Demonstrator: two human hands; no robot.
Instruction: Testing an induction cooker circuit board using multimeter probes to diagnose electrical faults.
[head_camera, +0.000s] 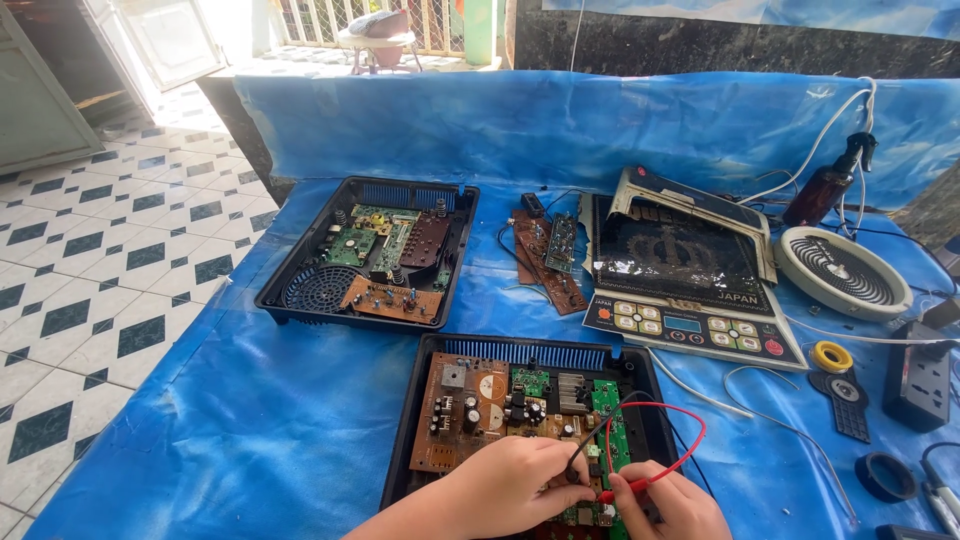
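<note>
Left hand (510, 487) pinches a black probe (588, 447), tip down on the brown circuit board (470, 405). Right hand (668, 503) grips a red probe (625, 489) beside the green board (608, 420). We see both boards inside the black open casing (645, 375) at the desk's near edge. Second casing (300, 255) sits toward the far left; glass cooktop panel (690, 265) toward the far right.
</note>
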